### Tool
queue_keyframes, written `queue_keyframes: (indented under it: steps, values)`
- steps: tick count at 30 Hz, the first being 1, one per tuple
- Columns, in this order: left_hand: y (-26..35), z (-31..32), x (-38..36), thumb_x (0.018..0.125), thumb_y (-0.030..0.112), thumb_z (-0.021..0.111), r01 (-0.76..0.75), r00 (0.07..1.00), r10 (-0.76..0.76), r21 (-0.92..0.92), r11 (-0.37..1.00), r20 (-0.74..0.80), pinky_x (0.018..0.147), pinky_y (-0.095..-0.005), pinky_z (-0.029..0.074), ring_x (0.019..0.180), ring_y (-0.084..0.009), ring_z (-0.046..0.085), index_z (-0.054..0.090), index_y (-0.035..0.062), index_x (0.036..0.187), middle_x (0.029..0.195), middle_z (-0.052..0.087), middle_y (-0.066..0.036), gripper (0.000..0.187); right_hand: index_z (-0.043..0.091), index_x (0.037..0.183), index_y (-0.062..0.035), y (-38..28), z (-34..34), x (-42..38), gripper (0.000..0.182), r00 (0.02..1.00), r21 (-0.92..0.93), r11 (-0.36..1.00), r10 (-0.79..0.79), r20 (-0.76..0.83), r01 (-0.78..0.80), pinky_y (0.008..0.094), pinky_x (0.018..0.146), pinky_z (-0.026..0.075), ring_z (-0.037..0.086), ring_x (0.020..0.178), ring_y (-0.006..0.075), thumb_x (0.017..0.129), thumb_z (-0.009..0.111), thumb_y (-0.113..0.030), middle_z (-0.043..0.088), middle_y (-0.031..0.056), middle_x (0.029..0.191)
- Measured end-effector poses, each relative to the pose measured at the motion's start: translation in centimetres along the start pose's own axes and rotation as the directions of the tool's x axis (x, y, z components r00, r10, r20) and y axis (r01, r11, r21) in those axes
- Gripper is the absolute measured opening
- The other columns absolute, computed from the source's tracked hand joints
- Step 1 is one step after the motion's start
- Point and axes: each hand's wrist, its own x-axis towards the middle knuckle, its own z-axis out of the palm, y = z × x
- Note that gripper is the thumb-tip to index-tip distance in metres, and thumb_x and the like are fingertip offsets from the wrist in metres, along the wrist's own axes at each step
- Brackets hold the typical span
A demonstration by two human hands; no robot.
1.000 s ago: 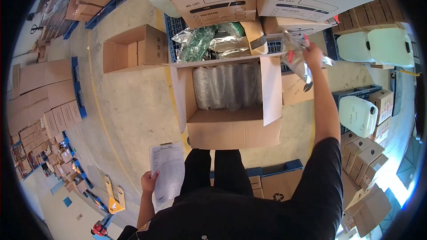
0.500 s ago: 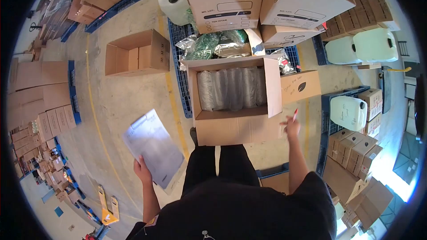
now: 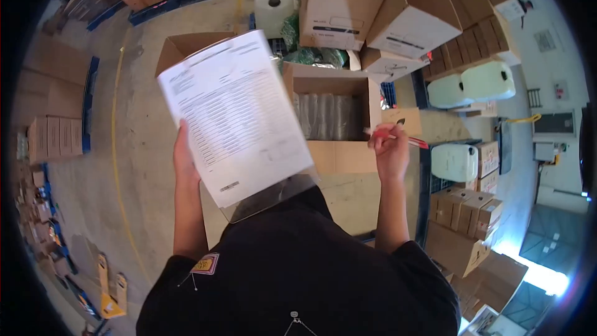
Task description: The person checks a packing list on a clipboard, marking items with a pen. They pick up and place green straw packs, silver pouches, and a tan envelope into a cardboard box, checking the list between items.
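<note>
A clipboard with a printed sheet (image 3: 239,118) is tilted up in front of my chest, and the page shows lines of text too small to read. My left hand (image 3: 185,154) grips its left edge, with the fingers hidden behind it. My right hand (image 3: 392,157) is closed around a red pen (image 3: 418,142) held crosswise. Just beyond that hand stands an open cardboard box (image 3: 339,157), flaps out, with several clear plastic-wrapped packs (image 3: 326,115) in a row inside. The clipboard covers part of the box's left side.
Another open carton (image 3: 180,46) sits on the floor behind the sheet. Tall cartons (image 3: 342,15) and a white jerrycan (image 3: 273,6) stand beyond the box. Jerrycans (image 3: 454,162) and stacked boxes (image 3: 466,211) line the right. A yellow pallet jack (image 3: 112,292) is at lower left.
The clipboard has come up and right, from beside my left leg to in front of my chest. My right hand has risen, turning the pen crosswise. The view has shifted.
</note>
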Motion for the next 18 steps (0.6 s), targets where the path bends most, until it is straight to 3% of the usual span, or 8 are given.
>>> queue_keyframes:
  steps: [1,2,4,5,8,9,12,18]
  values:
    - [0.4,0.8,-0.5,0.09,0.033,0.038,0.06,0.997,-0.06,0.001,0.998,0.057,0.084,-0.0326,0.042,0.103,-0.0241,0.049,0.038,-0.0047,0.119,0.115,0.049,-0.015,0.048,0.049,0.098,0.003,-1.7,4.9,-0.2,0.038,0.991,0.002,0.996,-0.092,-0.096,0.092,0.028,0.069,0.044,0.055,0.071,0.0172,0.089,0.035,-0.031,0.058,0.0171,0.086]
    - [0.8,1.4,-1.0,0.09,0.033,0.038,0.039,0.998,-0.038,-0.014,0.999,0.056,0.084,-0.0326,0.042,0.103,-0.0241,0.049,0.038,-0.0047,0.119,0.115,0.049,-0.015,0.048,0.049,0.098,0.003,-3.0,8.6,-0.7,0.038,0.993,-0.003,0.996,-0.094,-0.07,0.094,0.028,0.069,0.044,0.055,0.071,0.0172,0.089,0.035,-0.031,0.058,0.0171,0.086]
    - [1.5,2.8,-1.7,0.09,0.032,0.038,0.072,0.982,-0.069,-0.013,0.997,0.178,0.084,-0.0316,0.043,0.1,-0.0235,0.051,0.039,-0.0054,0.119,0.114,0.05,-0.016,0.047,0.046,0.102,0.0041,-4.5,14.0,-1.6,0.03,0.963,-0.203,0.946,-0.267,-0.042,0.253,0.0295,0.072,0.044,0.056,0.076,0.0199,0.088,0.042,-0.022,0.057,0.0191,0.09]
    - [2.1,3.2,-2.3,0.09,0.032,0.038,0.05,0.982,-0.046,-0.02,0.999,0.182,0.084,-0.0316,0.043,0.1,-0.0235,0.051,0.039,-0.0054,0.119,0.114,0.05,-0.016,0.047,0.044,0.106,0.0038,-4.3,15.3,-2.1,0.027,0.949,-0.203,0.928,-0.312,0.035,0.312,0.0305,0.075,0.044,0.056,0.082,0.0213,0.085,0.048,-0.012,0.057,0.0182,0.093]
    - [3.7,4.0,-4.1,0.09,0.031,0.039,0.037,0.962,-0.03,-0.019,0.999,0.271,0.083,-0.0301,0.043,0.097,-0.0223,0.053,0.041,-0.0065,0.117,0.111,0.052,-0.016,0.046,0.045,0.095,0.0007,-3.4,19.7,-4.0,0.021,0.893,-0.361,0.822,-0.441,0.088,0.441,0.0285,0.08,0.042,0.054,0.08,0.0134,0.077,0.056,0.002,0.056,0.0098,0.084]
    - [4.2,4.1,-4.6,0.09,0.031,0.039,0.053,0.949,-0.043,-0.024,0.998,0.311,0.083,-0.0296,0.043,0.097,-0.0215,0.054,0.041,-0.0068,0.116,0.11,0.052,-0.016,0.046,0.043,0.089,-0.0015,-2.7,20.2,-3.9,0.019,0.813,-0.551,0.631,-0.557,0.169,0.547,0.0228,0.075,0.041,0.05,0.074,0.0086,0.076,0.056,0.005,0.052,0.0047,0.077]
    - [5.2,3.6,-5.8,0.09,0.031,0.04,0.067,0.931,-0.058,-0.013,0.998,0.359,0.082,-0.0292,0.043,0.096,-0.0206,0.054,0.043,-0.0069,0.115,0.11,0.052,-0.016,0.046,0.043,0.087,-0.0024,-1.5,22.0,-5.0,0.017,0.861,-0.423,0.76,-0.496,0.114,0.494,0.0186,0.068,0.039,0.047,0.07,0.0063,0.077,0.054,0.005,0.049,0.0029,0.076]
    - [6.8,4.7,-7.0,0.09,0.031,0.04,-0.01,0.891,0.009,0.002,1.0,0.455,0.083,-0.028,0.043,0.097,-0.0189,0.053,0.043,-0.0064,0.115,0.111,0.052,-0.015,0.045,0.043,0.085,-0.0012,-1.1,23.0,-6.5,0.016,0.863,-0.53,0.699,-0.483,0.144,0.48,0.0175,0.063,0.037,0.045,0.066,0.0057,0.076,0.055,0.003,0.049,0.0035,0.076]
